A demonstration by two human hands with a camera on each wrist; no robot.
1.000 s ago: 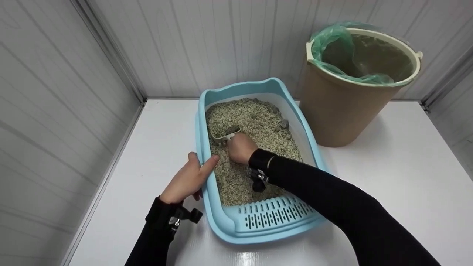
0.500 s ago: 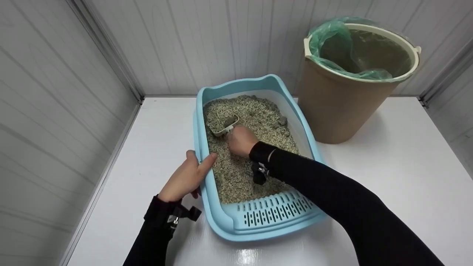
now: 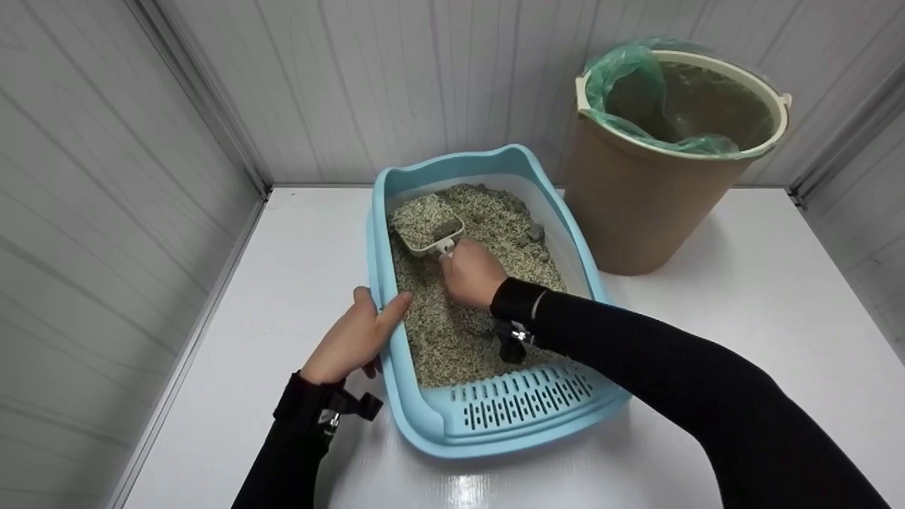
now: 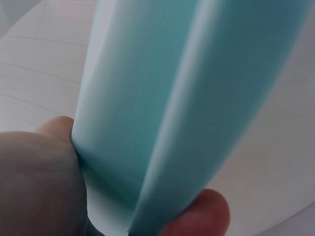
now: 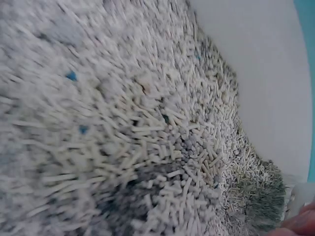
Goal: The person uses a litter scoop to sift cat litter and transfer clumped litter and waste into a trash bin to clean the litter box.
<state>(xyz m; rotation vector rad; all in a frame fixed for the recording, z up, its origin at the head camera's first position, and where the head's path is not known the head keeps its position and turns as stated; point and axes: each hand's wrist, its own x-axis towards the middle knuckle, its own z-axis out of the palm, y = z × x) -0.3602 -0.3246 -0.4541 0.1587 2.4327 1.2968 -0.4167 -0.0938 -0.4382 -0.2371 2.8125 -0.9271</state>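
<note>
The left grip (image 3: 355, 336) holds the blue box (image 3: 400, 367) at nine o'clock — likely so it won't slide — while the right grip (image 3: 475, 274) holds a full scoop (image 3: 445, 245) near eleven.

Back wall (image 3: 339, 85): light grey panels, dark vertical seams. Left wall (image 3: 99, 212): same grey, faint wood-grain streaks. Right wall (image 3: 866, 226): similar, partly in frame. Metal corner strip (image 3: 203, 92) where left and back walls meet. Table (image 3: 283, 283): white, smooth, glossy, reaches walls. Bright glare spot (image 3: 466, 490) near front. Light source out of frame.
</note>
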